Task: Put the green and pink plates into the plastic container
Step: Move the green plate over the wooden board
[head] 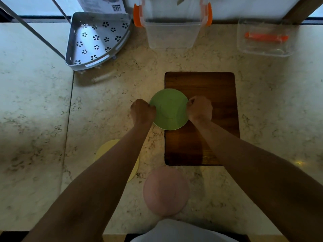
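Note:
A green plate [169,109] lies at the left edge of a dark wooden cutting board [201,117]. My left hand [142,110] grips the plate's left rim and my right hand [200,108] grips its right rim, both with fingers closed. A pink plate [166,190] rests on the counter close to me, below the board. The clear plastic container [172,30] with orange latches stands open at the back centre, apart from both hands.
A yellow plate [106,149] lies partly under my left forearm. A metal corner rack [97,41] sits at the back left. A clear lid with an orange strip [265,39] lies at the back right. The marble counter [35,119] extends to the left.

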{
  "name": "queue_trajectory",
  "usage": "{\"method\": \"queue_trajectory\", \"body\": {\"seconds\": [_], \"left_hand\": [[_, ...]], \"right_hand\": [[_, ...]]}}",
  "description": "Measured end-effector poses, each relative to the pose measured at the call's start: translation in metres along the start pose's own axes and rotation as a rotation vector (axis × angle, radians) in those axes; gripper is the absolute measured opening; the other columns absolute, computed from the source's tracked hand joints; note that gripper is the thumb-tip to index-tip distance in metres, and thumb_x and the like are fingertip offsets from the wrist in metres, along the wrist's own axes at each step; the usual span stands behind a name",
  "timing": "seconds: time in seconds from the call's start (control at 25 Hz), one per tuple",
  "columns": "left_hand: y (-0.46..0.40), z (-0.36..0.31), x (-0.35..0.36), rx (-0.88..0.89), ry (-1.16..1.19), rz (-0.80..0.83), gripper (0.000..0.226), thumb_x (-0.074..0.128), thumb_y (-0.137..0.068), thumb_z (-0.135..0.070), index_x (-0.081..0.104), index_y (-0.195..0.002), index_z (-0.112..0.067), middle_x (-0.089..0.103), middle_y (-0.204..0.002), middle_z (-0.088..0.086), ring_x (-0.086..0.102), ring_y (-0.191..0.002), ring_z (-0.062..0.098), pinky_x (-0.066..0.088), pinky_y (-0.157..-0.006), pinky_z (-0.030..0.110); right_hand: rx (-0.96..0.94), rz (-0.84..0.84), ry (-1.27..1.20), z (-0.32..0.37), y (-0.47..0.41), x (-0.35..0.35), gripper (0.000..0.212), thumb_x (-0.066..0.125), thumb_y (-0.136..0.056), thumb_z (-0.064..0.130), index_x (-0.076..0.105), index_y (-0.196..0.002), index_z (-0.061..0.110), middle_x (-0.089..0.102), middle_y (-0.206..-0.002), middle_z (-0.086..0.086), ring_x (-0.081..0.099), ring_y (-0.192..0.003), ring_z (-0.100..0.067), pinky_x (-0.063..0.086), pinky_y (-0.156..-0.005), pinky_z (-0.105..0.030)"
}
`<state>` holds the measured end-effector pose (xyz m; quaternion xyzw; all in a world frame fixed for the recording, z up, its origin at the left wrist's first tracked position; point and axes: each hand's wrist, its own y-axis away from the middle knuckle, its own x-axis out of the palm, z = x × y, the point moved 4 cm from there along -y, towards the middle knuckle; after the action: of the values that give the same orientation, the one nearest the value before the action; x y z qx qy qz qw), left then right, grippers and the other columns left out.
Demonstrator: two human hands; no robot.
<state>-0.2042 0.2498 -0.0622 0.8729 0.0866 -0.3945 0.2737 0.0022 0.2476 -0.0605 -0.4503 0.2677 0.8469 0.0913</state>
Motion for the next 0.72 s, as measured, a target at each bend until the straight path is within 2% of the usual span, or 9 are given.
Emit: {"method": "queue_trajectory", "body": {"seconds": [0.16, 0.28, 0.36, 0.52, 0.64, 0.72], "left_hand": [[-0.004, 0.002, 0.001, -0.038, 0.041, 0.023, 0.01, 0.063, -0.074, -0.01, 0.067, -0.071, 0.0, 0.062, -0.066, 0.008, 0.06, -0.065, 0.027, 0.037, -0.048, 0.026], [-0.009, 0.005, 0.0, -0.061, 0.086, 0.048, 0.013, 0.067, -0.073, -0.013, 0.069, -0.072, 0.0, 0.059, -0.06, 0.003, 0.058, -0.062, 0.023, 0.048, -0.057, 0.031], [-0.011, 0.006, 0.0, -0.07, 0.114, 0.071, 0.017, 0.07, -0.073, -0.018, 0.069, -0.07, -0.002, 0.06, -0.059, 0.002, 0.06, -0.061, 0.022, 0.049, -0.058, 0.029], [-0.006, 0.002, -0.003, -0.096, 0.175, 0.101, 0.014, 0.072, -0.071, -0.018, 0.069, -0.071, -0.004, 0.061, -0.059, 0.001, 0.064, -0.062, 0.021, 0.052, -0.057, 0.027], [0.0, -0.005, -0.011, -0.125, 0.238, 0.122, 0.013, 0.072, -0.071, -0.008, 0.063, -0.062, -0.01, 0.065, -0.063, 0.007, 0.071, -0.069, 0.029, 0.063, -0.068, 0.043], [0.005, -0.008, -0.018, -0.125, 0.25, 0.127, 0.01, 0.07, -0.07, -0.001, 0.065, -0.067, -0.009, 0.07, -0.077, 0.017, 0.072, -0.075, 0.035, 0.063, -0.072, 0.049]], "right_hand": [[0.048, 0.03, -0.057, 0.001, -0.004, -0.001, 0.027, 0.053, -0.089, 0.014, 0.065, -0.065, 0.015, 0.066, -0.072, -0.002, 0.063, -0.064, -0.019, 0.057, -0.058, -0.035], [0.051, 0.076, -0.094, 0.002, -0.006, -0.001, 0.035, 0.052, -0.088, 0.017, 0.053, -0.052, 0.017, 0.055, -0.056, 0.002, 0.051, -0.048, -0.014, 0.043, -0.046, -0.026], [0.052, 0.08, -0.11, 0.002, -0.005, -0.001, 0.039, 0.052, -0.087, 0.018, 0.049, -0.049, 0.017, 0.049, -0.049, 0.004, 0.043, -0.04, -0.011, 0.037, -0.04, -0.023], [0.036, 0.087, -0.122, 0.005, 0.001, -0.005, 0.039, 0.052, -0.087, 0.016, 0.046, -0.049, 0.019, 0.046, -0.047, 0.005, 0.039, -0.037, -0.009, 0.034, -0.036, -0.02], [-0.01, 0.107, -0.117, 0.009, 0.007, -0.009, 0.038, 0.053, -0.089, 0.015, 0.049, -0.052, 0.016, 0.046, -0.049, 0.004, 0.04, -0.039, -0.009, 0.033, -0.036, -0.02], [-0.033, 0.118, -0.124, 0.01, 0.017, -0.013, 0.04, 0.053, -0.088, 0.013, 0.044, -0.05, 0.017, 0.043, -0.048, 0.004, 0.037, -0.039, -0.008, 0.029, -0.036, -0.019]]}}
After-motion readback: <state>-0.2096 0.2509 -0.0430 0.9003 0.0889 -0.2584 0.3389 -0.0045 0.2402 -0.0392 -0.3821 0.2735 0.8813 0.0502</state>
